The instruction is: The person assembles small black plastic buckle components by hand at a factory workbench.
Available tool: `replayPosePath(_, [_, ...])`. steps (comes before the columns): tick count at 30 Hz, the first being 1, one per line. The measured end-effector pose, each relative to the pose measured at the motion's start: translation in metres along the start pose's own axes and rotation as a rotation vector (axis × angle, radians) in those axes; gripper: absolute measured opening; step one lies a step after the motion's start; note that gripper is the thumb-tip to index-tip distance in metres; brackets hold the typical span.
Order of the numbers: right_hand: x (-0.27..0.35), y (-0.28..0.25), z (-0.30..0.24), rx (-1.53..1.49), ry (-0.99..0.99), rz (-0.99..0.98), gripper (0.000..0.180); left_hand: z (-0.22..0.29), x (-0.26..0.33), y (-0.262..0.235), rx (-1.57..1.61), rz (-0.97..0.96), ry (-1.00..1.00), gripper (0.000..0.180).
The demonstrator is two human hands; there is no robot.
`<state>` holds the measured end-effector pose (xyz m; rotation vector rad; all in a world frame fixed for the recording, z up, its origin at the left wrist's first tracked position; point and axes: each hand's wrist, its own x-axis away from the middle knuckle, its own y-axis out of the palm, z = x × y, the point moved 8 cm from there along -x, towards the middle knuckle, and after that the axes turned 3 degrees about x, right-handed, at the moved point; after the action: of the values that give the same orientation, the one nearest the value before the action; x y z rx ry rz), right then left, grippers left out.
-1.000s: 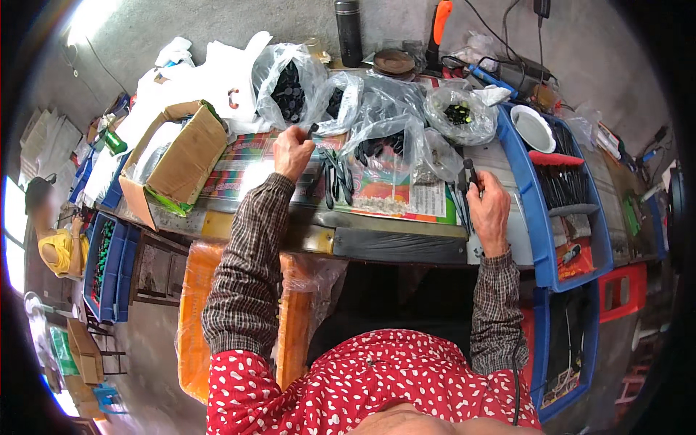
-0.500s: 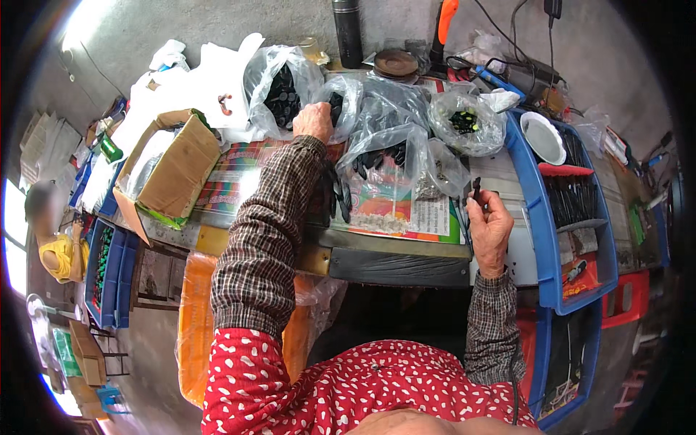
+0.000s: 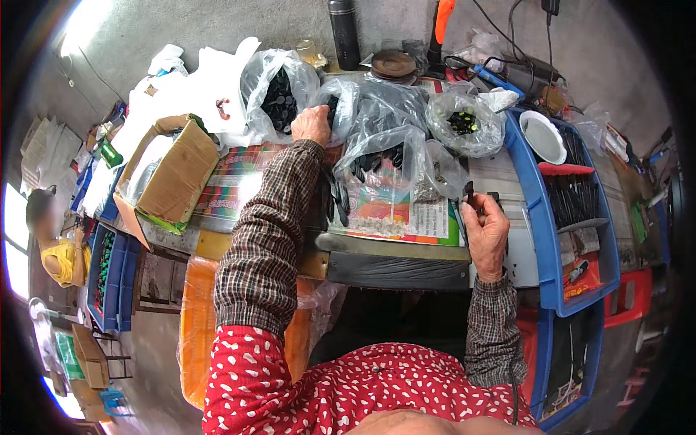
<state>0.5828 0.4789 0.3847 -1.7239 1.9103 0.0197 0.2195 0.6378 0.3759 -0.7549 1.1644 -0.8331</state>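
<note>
My right hand (image 3: pixel 487 235) is raised over the right part of the bench, its fingers pinching a small black part (image 3: pixel 469 191) that points upward. My left hand (image 3: pixel 312 125) reaches across the bench to the mouth of a clear plastic bag (image 3: pixel 348 101) holding dark pieces; its fingertips are hidden from above. Just left of that hand, another clear bag (image 3: pixel 250 80) is filled with black round-ended parts (image 3: pixel 280 105). A third clear bag (image 3: pixel 413 138) lies open toward me with black pieces inside. Several loose black parts (image 3: pixel 338 201) lie beside my left sleeve.
To the right stands a blue crate (image 3: pixel 535 217) with a white bowl (image 3: pixel 542 140) and black rods. A bag of black-and-yellow pieces (image 3: pixel 464 122) sits behind. A cardboard box (image 3: pixel 177 170) is on the left. A person in yellow (image 3: pixel 64 261) sits further left.
My right hand has shifted slightly left, and the black part in its fingers has turned a little. My left hand stays at the bag. The whole view has moved slightly.
</note>
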Motion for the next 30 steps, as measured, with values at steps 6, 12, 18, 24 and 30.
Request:
replayPosePath(6, [0.0,-0.002,0.003,0.017,-0.01,0.012,0.018,0.002,0.008,-0.012,0.155,0.03,-0.089,0.02])
replayPosePath(12, [0.001,0.003,-0.003,0.004,0.015,-0.024,0.012,-0.031,0.006,-0.006,0.411,0.044,-0.154,0.026])
replayPosePath(18, [0.0,0.003,0.001,0.021,0.008,-0.016,0.012,-0.035,0.007,0.002,0.599,0.004,-0.15,0.029])
replayPosePath(24, [0.0,0.0,0.0,0.038,-0.03,-0.011,0.017,-0.023,0.011,-0.009,0.414,0.059,-0.112,0.027])
replayPosePath(30, [0.001,0.002,-0.006,0.061,-0.015,-0.025,0.017,-0.028,0.011,-0.008,0.464,0.007,-0.138,0.029])
